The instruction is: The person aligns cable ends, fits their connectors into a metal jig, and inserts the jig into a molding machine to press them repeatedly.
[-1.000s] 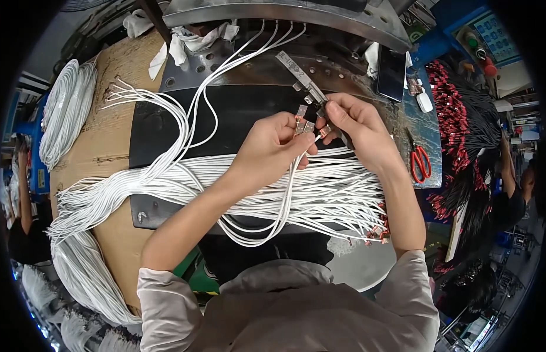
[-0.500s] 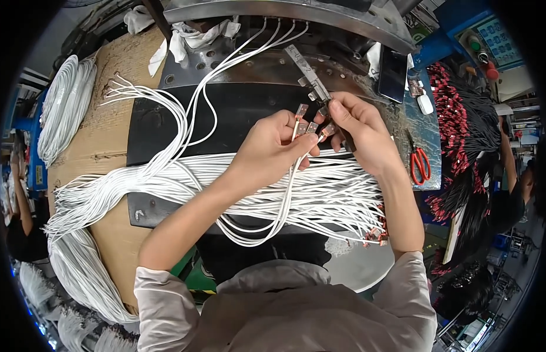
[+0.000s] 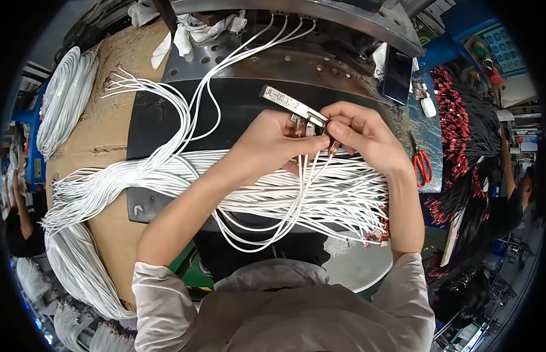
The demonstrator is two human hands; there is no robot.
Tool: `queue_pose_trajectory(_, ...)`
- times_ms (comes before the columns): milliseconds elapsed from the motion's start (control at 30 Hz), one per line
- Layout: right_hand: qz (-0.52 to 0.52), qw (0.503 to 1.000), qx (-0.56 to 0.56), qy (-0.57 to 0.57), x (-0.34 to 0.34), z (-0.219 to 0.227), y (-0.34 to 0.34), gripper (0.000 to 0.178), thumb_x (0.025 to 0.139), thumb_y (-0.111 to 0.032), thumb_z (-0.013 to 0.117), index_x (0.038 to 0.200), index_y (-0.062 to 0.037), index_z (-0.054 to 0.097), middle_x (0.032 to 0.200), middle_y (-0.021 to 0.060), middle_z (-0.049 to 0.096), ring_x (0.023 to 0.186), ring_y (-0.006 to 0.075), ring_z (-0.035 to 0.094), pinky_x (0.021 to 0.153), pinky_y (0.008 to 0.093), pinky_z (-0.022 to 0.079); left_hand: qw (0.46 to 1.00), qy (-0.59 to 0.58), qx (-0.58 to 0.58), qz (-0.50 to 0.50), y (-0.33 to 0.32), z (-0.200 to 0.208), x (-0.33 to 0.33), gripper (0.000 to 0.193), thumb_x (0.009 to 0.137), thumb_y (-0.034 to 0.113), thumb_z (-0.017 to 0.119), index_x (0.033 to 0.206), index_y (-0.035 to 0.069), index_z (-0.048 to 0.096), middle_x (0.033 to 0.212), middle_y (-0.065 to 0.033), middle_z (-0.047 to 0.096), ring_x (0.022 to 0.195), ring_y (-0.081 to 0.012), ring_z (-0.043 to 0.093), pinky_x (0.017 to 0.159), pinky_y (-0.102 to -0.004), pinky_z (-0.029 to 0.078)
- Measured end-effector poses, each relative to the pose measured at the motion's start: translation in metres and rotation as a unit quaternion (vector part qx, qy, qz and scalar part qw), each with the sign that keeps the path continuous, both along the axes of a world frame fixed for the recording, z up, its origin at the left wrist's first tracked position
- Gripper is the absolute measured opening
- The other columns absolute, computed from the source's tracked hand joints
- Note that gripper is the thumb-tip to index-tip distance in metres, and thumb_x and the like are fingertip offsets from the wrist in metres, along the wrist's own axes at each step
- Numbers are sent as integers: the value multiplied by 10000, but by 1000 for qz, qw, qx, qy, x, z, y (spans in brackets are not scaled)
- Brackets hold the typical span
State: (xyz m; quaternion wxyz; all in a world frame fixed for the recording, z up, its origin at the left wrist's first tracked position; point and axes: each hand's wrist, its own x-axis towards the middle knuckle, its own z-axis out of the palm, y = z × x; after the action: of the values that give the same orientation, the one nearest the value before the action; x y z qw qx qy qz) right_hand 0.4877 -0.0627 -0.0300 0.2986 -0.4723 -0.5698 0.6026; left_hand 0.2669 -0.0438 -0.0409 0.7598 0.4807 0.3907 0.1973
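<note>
We held our two bare hands close together over the middle of the dark rubber-like mat (image 3: 167,117) on the workbench. Our left hand (image 3: 273,144) was closed around several thin white wires (image 3: 302,182), pinching them just under their copper-coloured metal terminals (image 3: 299,125), which stuck up above the fingertips. Our right hand (image 3: 361,134) was also closed, its thumb and forefinger gripping one small terminal at the end of a wire, just beside the left hand's fingertips and almost touching them. The held wires hung down from both hands in a long loop that swept toward our body and rose again.

Right above the terminals lay a narrow flat metal bar (image 3: 287,102) with a pale label on it, tilted, its lower end touching the terminals in our left hand.

Under our hands a broad bundle of long white wires (image 3: 255,193) lay across the mat, its terminal ends (image 3: 376,234) gathered near our right forearm and its other end fanning over the brown cardboard sheet (image 3: 108,135) at our left. A coil of white wire (image 3: 64,100) rested farther left. Red-handled scissors (image 3: 421,164) lay on the bench to the right of our right hand, well apart from it, and a dark phone (image 3: 397,76) lay beyond them.
</note>
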Motion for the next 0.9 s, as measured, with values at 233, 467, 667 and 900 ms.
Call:
queue_pose_trajectory(233, 14, 999, -14, 36, 6, 2, 0, 277, 925, -57, 695, 1181, 16, 617, 946, 18, 683, 818, 41, 610, 692, 200, 490, 999, -29, 27, 14, -2, 0, -3, 236, 895, 235, 768, 941, 7, 725, 782, -25, 685, 679, -77, 651, 604, -234, 556)
queue_pose_trajectory(467, -100, 995, 11, 3, 6, 3, 2, 366, 815, -6, 794, 1142, 37, 636, 867, 52, 722, 690, 54, 616, 595, 204, 487, 1000, -17, 1, 17, -5, 3, -5, 266, 889, 241, 777, 915, -23, 747, 770, -40, 685, 648, -81, 634, 598, -236, 563)
queue_pose_trajectory(667, -47, 999, -7, -20, 4, 8, 6, 346, 796, 1, 801, 1118, 37, 681, 861, 57, 723, 694, 70, 623, 609, 208, 492, 998, -29, 42, 44, -1, 1, -7, 249, 912, 232, 747, 929, -15, 766, 760, -56, 709, 604, -93, 651, 582, -239, 552)
queue_pose_trajectory(900, 90, 842, 457, -271, 23, -9, 72, 303, 837, -51, 774, 1133, -20, 721, 926, 105, 725, 781, 133, 651, 662, 279, 516, 840, 279, 466, 9, 37, 22, -13, 178, 855, 189, 753, 926, 26, 755, 817, -95, 694, 749, -184, 651, 576, -325, 528)
